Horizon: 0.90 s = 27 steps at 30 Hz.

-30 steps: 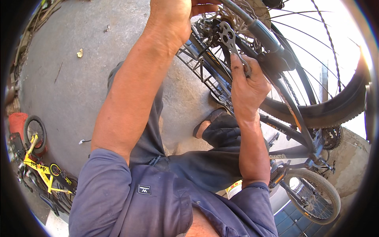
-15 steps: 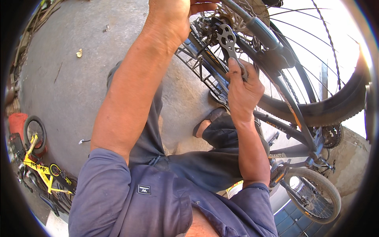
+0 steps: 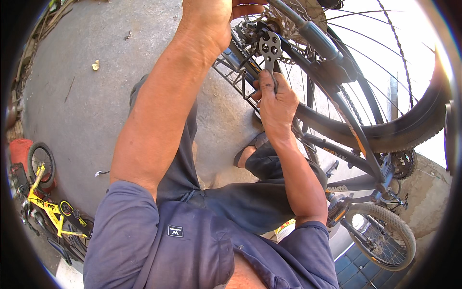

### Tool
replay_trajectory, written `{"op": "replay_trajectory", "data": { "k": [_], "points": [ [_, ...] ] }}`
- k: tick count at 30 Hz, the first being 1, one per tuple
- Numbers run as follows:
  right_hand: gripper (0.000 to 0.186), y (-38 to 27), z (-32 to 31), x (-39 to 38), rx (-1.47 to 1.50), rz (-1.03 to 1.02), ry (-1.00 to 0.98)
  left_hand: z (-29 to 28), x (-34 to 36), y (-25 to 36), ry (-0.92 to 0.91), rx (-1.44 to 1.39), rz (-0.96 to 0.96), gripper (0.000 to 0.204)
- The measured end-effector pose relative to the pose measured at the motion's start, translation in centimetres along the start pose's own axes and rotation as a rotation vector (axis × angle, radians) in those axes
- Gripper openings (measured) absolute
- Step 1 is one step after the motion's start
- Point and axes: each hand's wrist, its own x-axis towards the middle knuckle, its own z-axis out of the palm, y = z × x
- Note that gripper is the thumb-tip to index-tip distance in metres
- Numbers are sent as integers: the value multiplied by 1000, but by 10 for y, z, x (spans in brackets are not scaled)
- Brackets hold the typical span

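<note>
My right hand (image 3: 277, 107) is closed round the handle of a flat grey multi-hole wrench (image 3: 270, 63). The wrench's wide head, pierced with several holes, lies over the hub and axle area of the bicycle wheel, beside the brake disc (image 3: 294, 21). Whether it grips a nut I cannot tell. My left hand (image 3: 211, 24) reaches to the top edge of the view, left of the hub. Only its wrist side and a couple of bent fingers show, and what they touch is cut off. A dark bicycle frame (image 3: 353, 180) stretches along my right side.
The bicycle's large tyre (image 3: 385, 137) curves across the upper right. Another bicycle wheel (image 3: 385, 236) is at the lower right. A yellow bicycle (image 3: 48, 207) and a red object (image 3: 20, 150) are at the far left. Concrete ground (image 3: 86, 96) lies around my legs.
My right hand has swung left with the wrench, whose handle now points more nearly straight down. The wrench's head has shifted slightly left. My left arm has hardly moved.
</note>
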Motion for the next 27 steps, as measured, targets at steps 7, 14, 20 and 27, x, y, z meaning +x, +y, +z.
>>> {"op": "replay_trajectory", "data": {
  "k": [7, 14, 20, 27],
  "points": [
    [23, 6, 19, 4, 29, -24, -66, 3, -3, 3, 18, -15, -8, 46],
    [30, 16, 37, 11, 127, -7, -116, 0, -2, 2, -13, -4, -27, 46],
    [28, 16, 35, 11, 29, -32, -68, 0, -1, 1, -6, -12, -44, 46],
    [28, 8, 14, 7, -126, -170, 20, 5, -3, 5, 29, -13, -73, 46]
  ]
}}
